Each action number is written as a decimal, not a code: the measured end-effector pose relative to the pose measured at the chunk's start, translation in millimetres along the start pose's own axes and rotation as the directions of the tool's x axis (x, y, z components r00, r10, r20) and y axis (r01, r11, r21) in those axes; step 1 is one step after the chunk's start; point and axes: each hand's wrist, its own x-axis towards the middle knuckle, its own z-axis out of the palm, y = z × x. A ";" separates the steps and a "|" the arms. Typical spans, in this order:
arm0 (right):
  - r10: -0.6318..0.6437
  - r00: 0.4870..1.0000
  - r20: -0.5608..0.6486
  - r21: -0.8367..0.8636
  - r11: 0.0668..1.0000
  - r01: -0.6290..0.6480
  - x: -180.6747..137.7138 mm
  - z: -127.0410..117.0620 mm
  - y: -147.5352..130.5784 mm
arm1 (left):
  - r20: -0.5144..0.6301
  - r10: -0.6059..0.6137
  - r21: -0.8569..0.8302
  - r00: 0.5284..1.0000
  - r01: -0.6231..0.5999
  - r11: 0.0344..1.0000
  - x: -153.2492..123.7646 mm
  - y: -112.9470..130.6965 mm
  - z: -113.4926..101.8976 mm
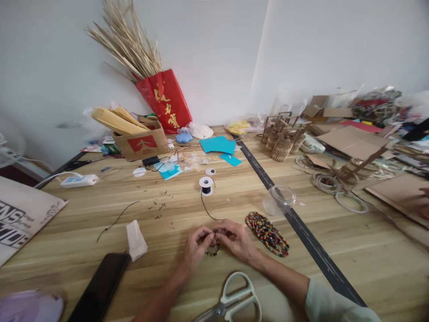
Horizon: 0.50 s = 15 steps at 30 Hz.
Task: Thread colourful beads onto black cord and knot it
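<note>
- Beaded loop (212, 253): small, multicolored, at near middle of table (174, 214), hanging below the fingertips of both hands, between them.
- Left hand (195, 246): thumb and forefinger pinched at upper end of loop.
- Right hand (236, 240): also pinching there, fingertips meeting the left's; bead or cord between the tips, too small to tell.
- Black cord (204, 206): runs from spool (206, 190) toward the right hand; its end is hidden by the fingers.
- Spool: white flanges, black winding, beyond the hands.
- Bead strands (267, 233): multicolored heap, just right of right hand, apart from it.
- Scissors (238, 298): pale handles, on table below the hands, untouched, blades cut off by bottom edge.
- Clear container (279, 201): beyond bead strands, by dark strip (268, 181).
- Left side: phone (98, 288), folded white paper (136, 241) near its upper end, loose cord piece (115, 219), short black scraps (162, 205).
- Far side: blue cards (217, 144), cardboard box (142, 146), red bag (166, 100) with dry stalks (134, 47).
- Right side: small woven baskets (281, 147), pale rings (326, 183).
</note>
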 end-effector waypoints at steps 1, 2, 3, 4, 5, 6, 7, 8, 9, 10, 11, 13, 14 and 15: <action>-0.033 0.999 0.016 -0.052 0.998 0.034 -0.2 -0.3 -0.7 | -0.007 0.014 0.022 1.000 -0.014 1.000 -0.6 0.1 0.3; -0.061 0.998 0.025 -0.092 0.994 0.063 -0.2 -0.6 -1.0 | -0.013 0.024 0.042 1.000 -0.023 0.999 -1.2 0.2 0.7; -0.084 0.996 0.027 -0.120 0.989 0.086 -0.1 -0.9 -0.8 | -0.016 0.029 0.057 0.999 -0.028 0.998 -1.7 0.6 1.0; -0.099 0.995 0.026 -0.137 0.985 0.102 0.0 -1.1 -0.1 | -0.017 0.029 0.069 0.999 -0.028 0.997 -2.0 1.0 1.2; -0.108 0.994 0.027 -0.148 0.983 0.111 0.1 -1.4 0.8 | -0.015 0.026 0.078 1.000 -0.025 0.997 -2.2 1.5 1.5; -0.114 0.993 0.028 -0.156 0.981 0.117 0.2 -1.6 1.9 | -0.014 0.023 0.084 1.000 -0.022 0.996 -2.2 2.1 1.7; -0.118 0.993 0.028 -0.162 0.979 0.121 0.1 -1.7 3.0 | -0.013 0.022 0.088 1.000 -0.020 0.996 -2.2 2.6 1.8; -0.122 0.992 0.027 -0.169 0.978 0.125 0.0 -1.9 3.8 | -0.012 0.019 0.091 1.000 -0.018 0.996 -2.1 3.0 1.9; -0.127 0.992 0.024 -0.175 0.976 0.130 -0.1 -1.9 4.3 | -0.012 0.016 0.094 1.000 -0.015 0.995 -2.0 3.3 1.9; -0.133 0.991 0.021 -0.182 0.974 0.135 -0.3 -2.0 4.4 | -0.013 0.012 0.096 1.000 -0.011 0.995 -1.9 3.3 1.8; -0.138 0.990 0.016 -0.188 0.972 0.138 -0.5 -2.0 4.1 | -0.015 0.010 0.096 1.000 -0.008 0.995 -1.8 3.2 1.7; -0.140 0.990 0.004 -0.198 0.971 0.138 -1.0 -1.9 2.6 | -0.014 0.004 0.091 1.000 -0.003 0.996 -1.8 2.7 1.3; -0.139 0.990 -0.002 -0.200 0.970 0.136 -1.3 -1.9 1.6 | -0.011 0.002 0.089 1.000 -0.001 0.996 -1.8 2.4 1.1; -0.138 0.990 -0.007 -0.201 0.970 0.133 -1.6 -1.7 0.7 | -0.006 0.001 0.087 1.000 0.000 0.996 -1.9 2.1 0.9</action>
